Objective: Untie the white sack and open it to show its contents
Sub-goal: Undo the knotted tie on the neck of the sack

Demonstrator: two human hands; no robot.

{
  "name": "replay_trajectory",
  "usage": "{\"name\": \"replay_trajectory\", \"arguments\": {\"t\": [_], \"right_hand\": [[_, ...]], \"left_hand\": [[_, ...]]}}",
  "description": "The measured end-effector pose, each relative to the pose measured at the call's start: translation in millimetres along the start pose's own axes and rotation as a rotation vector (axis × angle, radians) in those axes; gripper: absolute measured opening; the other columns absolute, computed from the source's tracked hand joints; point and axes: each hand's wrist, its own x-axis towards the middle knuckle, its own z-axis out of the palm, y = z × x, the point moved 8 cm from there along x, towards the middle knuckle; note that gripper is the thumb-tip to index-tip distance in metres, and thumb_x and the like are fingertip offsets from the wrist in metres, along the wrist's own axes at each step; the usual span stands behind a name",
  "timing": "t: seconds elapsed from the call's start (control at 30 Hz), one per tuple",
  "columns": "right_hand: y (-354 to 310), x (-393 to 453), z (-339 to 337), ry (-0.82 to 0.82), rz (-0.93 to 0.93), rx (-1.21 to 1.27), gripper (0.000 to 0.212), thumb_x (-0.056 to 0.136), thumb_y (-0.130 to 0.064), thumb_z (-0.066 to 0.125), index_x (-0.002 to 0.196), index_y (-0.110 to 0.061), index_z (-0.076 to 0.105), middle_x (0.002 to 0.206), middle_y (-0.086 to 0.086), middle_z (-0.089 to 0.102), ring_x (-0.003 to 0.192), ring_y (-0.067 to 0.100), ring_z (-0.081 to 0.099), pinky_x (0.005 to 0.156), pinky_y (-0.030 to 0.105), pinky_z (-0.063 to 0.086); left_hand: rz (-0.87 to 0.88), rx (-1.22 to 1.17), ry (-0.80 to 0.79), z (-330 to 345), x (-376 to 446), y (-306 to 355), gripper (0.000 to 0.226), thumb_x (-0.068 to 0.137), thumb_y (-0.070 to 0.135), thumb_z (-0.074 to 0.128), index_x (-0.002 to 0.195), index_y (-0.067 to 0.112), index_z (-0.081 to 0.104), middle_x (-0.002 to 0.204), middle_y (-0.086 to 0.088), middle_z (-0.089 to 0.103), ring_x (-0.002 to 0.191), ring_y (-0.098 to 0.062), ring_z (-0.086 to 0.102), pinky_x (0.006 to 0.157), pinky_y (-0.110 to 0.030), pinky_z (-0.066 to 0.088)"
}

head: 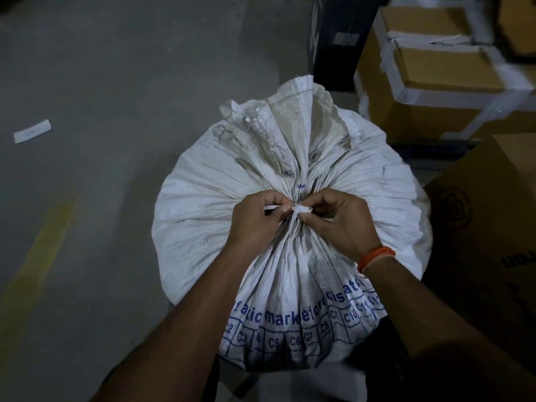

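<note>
A full white woven sack (203, 216) with blue printing stands on the floor right in front of me. Its mouth is gathered into a tight neck, and the loose top fans out beyond the neck. A white strip tie (298, 210) is knotted around the neck. My left hand (255, 221) pinches one end of the tie on the left of the knot. My right hand (339, 221), with an orange band at the wrist, pinches the knot from the right. The contents are hidden.
Taped cardboard boxes (435, 74) are stacked at the back right, and a larger brown box (493, 216) stands close on the right. A dark upright object (336, 39) is behind the sack. A white paper scrap (32, 131) and a yellow line (46, 242) mark the grey floor on the left.
</note>
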Motion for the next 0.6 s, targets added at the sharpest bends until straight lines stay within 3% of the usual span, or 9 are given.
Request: {"name": "replay_trajectory", "arguments": {"t": [0.17,0.3,0.6], "right_hand": [[-0.4,-3.5,1.0,-0.030,-0.008,-0.011,0.023,0.074,-0.021,0.089,0.091,-0.018,0.074,0.088,-0.007,0.076,0.083,0.006,0.072,0.078,0.020,0.058],[3.9,-3.5,1.5,-0.011,-0.012,0.010,0.015,0.078,-0.012,0.086,0.087,-0.013,0.075,0.087,-0.004,0.076,0.082,0.007,0.072,0.078,0.024,0.060],[5.1,-4.3,6.0,0.002,-0.030,0.035,0.013,0.079,-0.004,0.083,0.087,-0.011,0.075,0.088,-0.003,0.076,0.084,0.009,0.073,0.079,0.019,0.057]], "left_hand": [[0.016,-0.014,-0.007,0.2,0.2,-2.1,0.015,0.094,0.017,0.072,0.083,0.026,0.077,0.084,0.011,0.079,0.082,-0.006,0.073,0.079,-0.027,0.057],[0.033,-0.013,-0.041,4.7,-0.6,-4.7,0.015,0.095,0.018,0.070,0.084,0.026,0.077,0.084,0.009,0.079,0.083,-0.008,0.073,0.079,-0.028,0.055],[-0.021,-0.037,-0.018,10.1,0.9,-14.8,0.016,0.094,0.020,0.070,0.081,0.028,0.075,0.079,0.006,0.077,0.081,-0.015,0.072,0.079,-0.036,0.056]]}}
